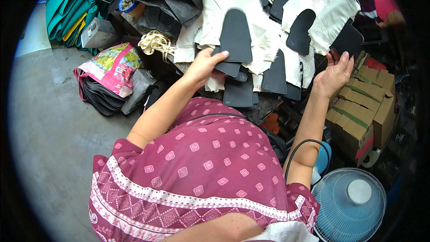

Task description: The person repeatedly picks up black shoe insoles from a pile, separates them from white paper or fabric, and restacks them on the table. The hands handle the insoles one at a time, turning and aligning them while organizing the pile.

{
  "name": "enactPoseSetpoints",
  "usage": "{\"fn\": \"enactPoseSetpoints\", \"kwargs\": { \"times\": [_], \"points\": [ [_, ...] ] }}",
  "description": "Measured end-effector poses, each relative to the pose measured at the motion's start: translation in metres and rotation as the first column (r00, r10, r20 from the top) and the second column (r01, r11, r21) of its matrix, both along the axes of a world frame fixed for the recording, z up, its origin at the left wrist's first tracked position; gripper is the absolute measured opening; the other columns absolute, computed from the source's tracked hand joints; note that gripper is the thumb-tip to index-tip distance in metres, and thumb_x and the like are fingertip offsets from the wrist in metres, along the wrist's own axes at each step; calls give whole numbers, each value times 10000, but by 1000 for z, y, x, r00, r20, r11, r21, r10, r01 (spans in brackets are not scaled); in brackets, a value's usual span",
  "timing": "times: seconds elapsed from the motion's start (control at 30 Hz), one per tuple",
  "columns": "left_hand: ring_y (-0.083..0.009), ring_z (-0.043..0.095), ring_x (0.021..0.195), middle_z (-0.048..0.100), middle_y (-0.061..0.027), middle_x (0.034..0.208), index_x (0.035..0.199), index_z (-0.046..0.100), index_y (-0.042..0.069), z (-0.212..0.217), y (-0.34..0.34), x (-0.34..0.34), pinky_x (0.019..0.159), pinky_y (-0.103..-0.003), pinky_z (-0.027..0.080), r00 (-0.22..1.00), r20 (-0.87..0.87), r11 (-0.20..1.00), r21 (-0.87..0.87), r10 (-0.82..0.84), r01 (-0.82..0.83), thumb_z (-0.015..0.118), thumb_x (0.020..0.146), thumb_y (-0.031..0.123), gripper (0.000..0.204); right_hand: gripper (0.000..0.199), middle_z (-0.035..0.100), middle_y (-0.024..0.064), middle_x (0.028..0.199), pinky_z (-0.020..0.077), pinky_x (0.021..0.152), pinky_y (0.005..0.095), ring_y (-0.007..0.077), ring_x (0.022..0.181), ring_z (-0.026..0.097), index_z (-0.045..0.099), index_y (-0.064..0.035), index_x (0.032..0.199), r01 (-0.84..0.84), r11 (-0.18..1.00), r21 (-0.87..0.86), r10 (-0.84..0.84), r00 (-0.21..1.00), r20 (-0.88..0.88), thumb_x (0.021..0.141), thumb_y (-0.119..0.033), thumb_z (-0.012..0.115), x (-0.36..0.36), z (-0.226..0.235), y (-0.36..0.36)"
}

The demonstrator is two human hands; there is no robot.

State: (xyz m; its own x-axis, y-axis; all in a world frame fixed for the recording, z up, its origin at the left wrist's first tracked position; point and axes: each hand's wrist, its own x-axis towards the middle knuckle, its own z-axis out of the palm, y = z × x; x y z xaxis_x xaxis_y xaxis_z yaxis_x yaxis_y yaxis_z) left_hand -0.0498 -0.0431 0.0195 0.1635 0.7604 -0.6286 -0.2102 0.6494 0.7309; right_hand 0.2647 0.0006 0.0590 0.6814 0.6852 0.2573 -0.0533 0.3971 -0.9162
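My left hand (205,66) pinches the lower edge of a black shoe tongue (236,36) attached to white cloth, thumb on top. Out to the right, my right hand (335,75) has its fingers curled at the lower edge of another black shoe tongue (348,39), with frayed white cloth (335,23) on its left side. Between and beneath my hands, several similar black tongues lie overlapping on white cloth, such as one tongue (301,32) near the middle right and another tongue (274,75) below it. The pile hides most of the surface under it.
Dark grey cut pieces (172,0) and a bundle of cream cord (156,44) lie left of the pile. A pink bag (109,69) rests on black sheets at left. Strapped cardboard boxes (358,107) stand right, above a blue fan (350,206). A black cable (309,141) loops near my right elbow.
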Motion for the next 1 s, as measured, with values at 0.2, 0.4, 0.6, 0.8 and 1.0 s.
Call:
{"fn": "enactPoseSetpoints", "kwargs": {
  "times": [0.2, 0.4, 0.6, 0.8, 1.0],
  "points": [
    [-260, 705, 878, 651, -173, 1048, 1169, 498, -58, -34, 3, 0, 744, -427, 624, 998, -6, 998, 19, -55, 56, 635, 952, 260, 408, 274, 656, 94, 1116, 540, 812, 282, 158, 916, 631, 612, 41, 1232, 3, 999, -44, 22, 826, 563, 978, -53, 571, -45, -27, 2],
    [-336, 695, 921, 636, -211, 1083, 1185, 498, -33, -36, 4, -10, 808, -476, 604, 950, 297, 989, -134, 97, -60, 511, 972, 202, 318, 433, 628, 27, 1278, 470, 998, 378, 264, 1151, 570, 695, -261, 1201, -363, 718, -594, 680, 186, 709, 790, -126, 717, -104, -82, -22],
    [-349, 695, 915, 626, -183, 1052, 1146, 489, -29, -41, 2, -9, 780, -474, 613, 971, 237, 1000, -26, 23, -17, 477, 909, 77, 260, 427, 597, 63, 1341, 458, 1017, 385, 265, 1228, 542, 689, -174, 1202, -486, 649, -586, 745, 247, 620, 780, -122, 731, -86, -86, -18],
    [-340, 695, 939, 623, -182, 1085, 1164, 493, -47, -38, 2, -11, 778, -442, 620, 971, 237, 1000, 7, -25, 24, 470, 942, 72, 253, 504, 624, 84, 1296, 478, 990, 386, 273, 1197, 572, 644, -171, 1250, -409, 782, -470, 565, 145, 812, 772, -265, 770, -98, -69, -22],
    [-394, 653, 1063, 597, -258, 1207, 1334, 420, -111, -26, 3, -22, 870, -433, 598, 916, 392, 995, -16, -84, 97, 373, 945, 58, 426, 382, 706, 126, 1098, 548, 846, 361, 269, 967, 690, 661, -131, 1215, -457, 745, -486, 612, 176, 771, 842, -197, 714, -89, -64, -3]
  ]
}}
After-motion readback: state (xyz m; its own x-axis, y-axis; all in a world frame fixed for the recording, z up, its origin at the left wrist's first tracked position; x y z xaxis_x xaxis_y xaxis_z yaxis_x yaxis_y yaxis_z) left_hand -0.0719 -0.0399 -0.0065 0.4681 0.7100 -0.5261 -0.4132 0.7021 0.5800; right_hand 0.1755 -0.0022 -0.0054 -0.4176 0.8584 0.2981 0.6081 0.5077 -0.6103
